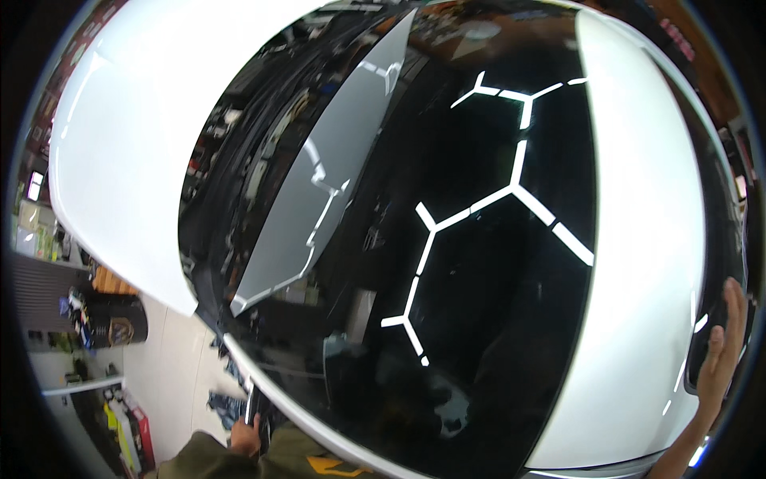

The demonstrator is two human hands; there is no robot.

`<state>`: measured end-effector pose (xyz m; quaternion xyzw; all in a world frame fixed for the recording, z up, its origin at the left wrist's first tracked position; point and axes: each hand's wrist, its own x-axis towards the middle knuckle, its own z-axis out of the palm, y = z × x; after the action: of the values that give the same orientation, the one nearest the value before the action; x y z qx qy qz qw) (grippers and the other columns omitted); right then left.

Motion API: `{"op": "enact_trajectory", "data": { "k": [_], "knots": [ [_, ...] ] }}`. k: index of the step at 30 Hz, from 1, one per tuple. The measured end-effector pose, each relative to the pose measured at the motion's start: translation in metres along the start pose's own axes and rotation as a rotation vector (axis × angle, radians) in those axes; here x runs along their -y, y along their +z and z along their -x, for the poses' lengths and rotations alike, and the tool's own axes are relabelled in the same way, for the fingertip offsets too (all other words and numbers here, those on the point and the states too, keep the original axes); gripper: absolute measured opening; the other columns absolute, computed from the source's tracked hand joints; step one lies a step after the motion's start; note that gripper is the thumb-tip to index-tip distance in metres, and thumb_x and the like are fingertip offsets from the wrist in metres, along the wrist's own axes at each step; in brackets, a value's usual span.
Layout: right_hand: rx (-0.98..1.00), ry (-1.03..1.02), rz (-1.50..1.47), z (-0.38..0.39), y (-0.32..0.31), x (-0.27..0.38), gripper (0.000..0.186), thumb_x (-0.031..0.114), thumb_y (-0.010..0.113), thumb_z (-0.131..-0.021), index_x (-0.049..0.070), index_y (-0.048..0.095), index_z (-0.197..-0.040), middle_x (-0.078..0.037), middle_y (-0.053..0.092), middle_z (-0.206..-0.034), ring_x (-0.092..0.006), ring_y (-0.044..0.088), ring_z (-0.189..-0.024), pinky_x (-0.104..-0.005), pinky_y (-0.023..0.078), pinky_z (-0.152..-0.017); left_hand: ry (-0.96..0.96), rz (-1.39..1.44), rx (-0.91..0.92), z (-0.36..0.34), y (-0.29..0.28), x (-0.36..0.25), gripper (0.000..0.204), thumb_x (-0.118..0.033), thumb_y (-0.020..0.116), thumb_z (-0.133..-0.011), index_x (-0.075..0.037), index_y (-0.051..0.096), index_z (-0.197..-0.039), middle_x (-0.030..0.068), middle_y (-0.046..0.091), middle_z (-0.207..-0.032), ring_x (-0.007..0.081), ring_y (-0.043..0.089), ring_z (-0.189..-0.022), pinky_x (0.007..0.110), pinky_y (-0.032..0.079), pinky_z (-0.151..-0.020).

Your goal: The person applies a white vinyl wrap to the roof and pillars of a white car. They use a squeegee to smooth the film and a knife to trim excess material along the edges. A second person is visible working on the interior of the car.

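A dark windshield (511, 319) of a white car fills the centre, reflecting bright segmented light strips, with a long grey band (295, 231) along its left part. At the lower left, beside the windshield's edge, my left hand (244, 435) is closed on a slim silver-and-black object, partly hidden. At the far right, my right hand (718, 343) lies with fingers stretched out along the dark glass edge (706, 239) beyond the white roof (638, 199). It appears to hold nothing.
A raised white panel (124, 160) curves over the left side. Below it are a black bin (132, 319) with items on top, a tiled floor (171, 359), shelving with red and yellow items (132, 423), and dark blue crumpled material (226, 407) by the car.
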<state>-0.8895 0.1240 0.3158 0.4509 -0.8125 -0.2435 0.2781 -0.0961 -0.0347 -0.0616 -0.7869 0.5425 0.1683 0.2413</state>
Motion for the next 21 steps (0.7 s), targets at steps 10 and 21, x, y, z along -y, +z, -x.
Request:
{"op": "enact_trajectory", "data": {
  "k": [10, 21],
  "knots": [
    [-0.062, 0.134, -0.476, -0.014, -0.061, 0.036, 0.042, 0.017, 0.063, -0.091, 0.008, 0.057, -0.131, -0.017, 0.054, -0.132, -0.0358, 0.050, -0.124, -0.0436, 0.040, -0.105, 0.145, 0.002, 0.015, -0.043, -0.022, -0.047, 0.054, -0.045, 0.052, -0.097, 0.008, 0.062, -0.106, 0.0295, 0.066, -0.098, 0.0421, 0.065, -0.094, 0.048, 0.052, -0.081],
    [0.239, 0.585, -0.497, 0.000, 0.010, -0.097, 0.030, 0.010, 0.054, -0.087, 0.000, 0.067, -0.113, -0.019, 0.066, -0.113, -0.0361, 0.062, -0.107, -0.0403, 0.048, -0.095, 0.283, 0.063, -0.099, -0.101, -0.064, -0.153, 0.052, -0.043, 0.052, -0.097, 0.008, 0.062, -0.107, 0.0284, 0.065, -0.101, 0.0403, 0.065, -0.095, 0.047, 0.052, -0.081]
  ]
}}
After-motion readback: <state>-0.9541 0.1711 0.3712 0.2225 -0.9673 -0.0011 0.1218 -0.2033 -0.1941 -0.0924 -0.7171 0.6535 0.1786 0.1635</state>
